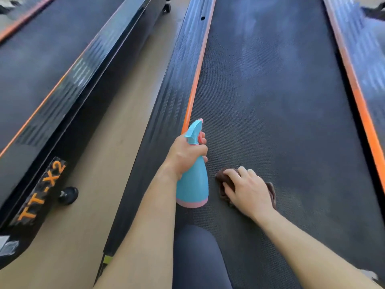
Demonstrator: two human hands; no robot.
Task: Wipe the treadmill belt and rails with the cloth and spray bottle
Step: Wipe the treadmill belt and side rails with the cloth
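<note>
The dark treadmill belt [277, 105] runs away from me between a left rail [168, 113] and a right rail [366, 59], each edged in orange. My left hand [185, 155] grips the neck of a blue spray bottle [193, 186] with a pink base, held upright just above the belt's left edge, nozzle pointing forward. My right hand [248, 190] presses flat on a brown cloth [226, 184] lying on the belt, just right of the bottle. Most of the cloth is hidden under the palm.
A second treadmill [62, 84] marked TT-X2 stands parallel on the left, with a strip of tan floor [116, 130] between the two machines. My knee in dark leggings [198, 257] rests on the belt's near end.
</note>
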